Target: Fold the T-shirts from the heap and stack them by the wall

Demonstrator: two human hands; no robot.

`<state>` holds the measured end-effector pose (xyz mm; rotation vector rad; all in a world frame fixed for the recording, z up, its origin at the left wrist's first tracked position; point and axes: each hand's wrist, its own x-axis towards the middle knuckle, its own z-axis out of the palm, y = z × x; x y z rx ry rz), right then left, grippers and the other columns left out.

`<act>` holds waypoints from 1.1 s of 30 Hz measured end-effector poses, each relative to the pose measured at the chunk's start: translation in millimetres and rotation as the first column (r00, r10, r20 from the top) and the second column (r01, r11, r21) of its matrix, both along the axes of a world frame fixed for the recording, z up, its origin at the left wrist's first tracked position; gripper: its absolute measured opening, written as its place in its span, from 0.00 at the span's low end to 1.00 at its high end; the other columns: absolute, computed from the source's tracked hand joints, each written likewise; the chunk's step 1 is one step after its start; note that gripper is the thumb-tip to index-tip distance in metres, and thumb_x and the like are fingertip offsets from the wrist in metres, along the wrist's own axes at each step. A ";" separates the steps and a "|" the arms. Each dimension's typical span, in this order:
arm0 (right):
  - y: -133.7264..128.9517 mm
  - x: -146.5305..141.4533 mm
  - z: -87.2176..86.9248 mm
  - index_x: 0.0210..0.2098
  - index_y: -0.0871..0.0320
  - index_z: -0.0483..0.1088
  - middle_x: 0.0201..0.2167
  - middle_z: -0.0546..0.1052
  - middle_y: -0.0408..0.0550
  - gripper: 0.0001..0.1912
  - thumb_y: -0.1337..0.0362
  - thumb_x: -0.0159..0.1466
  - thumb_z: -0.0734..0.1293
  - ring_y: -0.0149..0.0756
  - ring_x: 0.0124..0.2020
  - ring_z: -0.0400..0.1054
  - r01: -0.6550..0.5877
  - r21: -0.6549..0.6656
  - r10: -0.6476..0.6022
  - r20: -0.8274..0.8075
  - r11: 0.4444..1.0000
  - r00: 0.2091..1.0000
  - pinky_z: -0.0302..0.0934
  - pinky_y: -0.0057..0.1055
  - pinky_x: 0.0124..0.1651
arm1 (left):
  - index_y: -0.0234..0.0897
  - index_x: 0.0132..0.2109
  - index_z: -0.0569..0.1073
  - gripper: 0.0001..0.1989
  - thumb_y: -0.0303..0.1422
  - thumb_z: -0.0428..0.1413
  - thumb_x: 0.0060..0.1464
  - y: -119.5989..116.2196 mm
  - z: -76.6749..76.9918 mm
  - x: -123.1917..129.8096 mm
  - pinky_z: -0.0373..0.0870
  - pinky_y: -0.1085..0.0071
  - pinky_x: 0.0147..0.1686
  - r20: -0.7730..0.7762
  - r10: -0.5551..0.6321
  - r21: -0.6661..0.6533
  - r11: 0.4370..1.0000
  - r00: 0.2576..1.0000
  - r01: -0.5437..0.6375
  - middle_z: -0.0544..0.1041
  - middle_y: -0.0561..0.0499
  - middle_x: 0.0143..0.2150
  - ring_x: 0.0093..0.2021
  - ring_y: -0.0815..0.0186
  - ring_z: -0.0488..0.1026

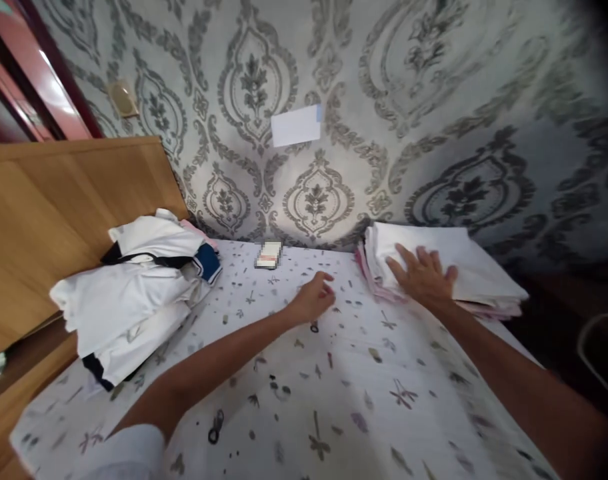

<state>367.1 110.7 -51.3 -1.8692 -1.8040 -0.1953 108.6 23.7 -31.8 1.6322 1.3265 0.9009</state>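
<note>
My right hand (427, 275) lies with spread fingers on top of a folded stack of white cloth (449, 247), with pink layers showing beneath. Over the middle of the patterned white sheet (334, 387) is my left hand (313, 299), its fingers loosely curved and apart, with nothing in them. To the left, a loose heap of white garments (129, 293) with dark and blue parts rests on the sheet. A small blurred rectangular object (269, 255) lies near the wall, between the heap and the stack.
A wooden headboard (79, 213) stands at the left. The patterned wall (254, 173) rises behind the bed, with a white paper (297, 127) on it and a beige wall fitting (123, 99). A pale cable (587, 343) curves at the far right.
</note>
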 end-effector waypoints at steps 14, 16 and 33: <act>-39.1 -36.2 17.1 0.58 0.66 0.71 0.65 0.65 0.70 0.29 0.55 0.69 0.52 0.56 0.67 0.58 -0.045 0.086 0.046 -0.007 0.995 0.999 0.55 0.54 0.65 | 0.35 0.50 0.74 0.18 0.21 0.45 0.60 -72.6 45.9 -274.0 0.63 0.53 0.55 -0.878 0.418 0.460 0.873 0.233 0.163 0.73 0.36 0.51 0.56 0.48 0.66; -46.2 -52.1 14.7 0.55 0.62 0.73 0.63 0.68 0.68 0.27 0.55 0.68 0.54 0.54 0.66 0.61 -0.134 0.143 0.135 -0.003 0.981 0.991 0.57 0.51 0.65 | 0.34 0.54 0.73 0.18 0.24 0.46 0.61 -72.9 59.9 -287.3 0.64 0.54 0.53 -0.844 0.505 0.531 0.835 0.179 0.144 0.73 0.36 0.51 0.54 0.48 0.66; -146.4 -242.6 62.5 0.63 0.48 0.66 0.66 0.67 0.55 0.25 0.51 0.70 0.59 0.52 0.65 0.63 -0.738 0.095 0.733 -0.251 0.669 0.632 0.69 0.47 0.54 | 0.39 0.42 0.68 0.08 0.29 0.45 0.63 -50.1 180.8 -317.7 0.69 0.69 0.35 -0.518 0.573 0.572 0.784 0.635 -0.241 0.72 0.51 0.33 0.34 0.63 0.72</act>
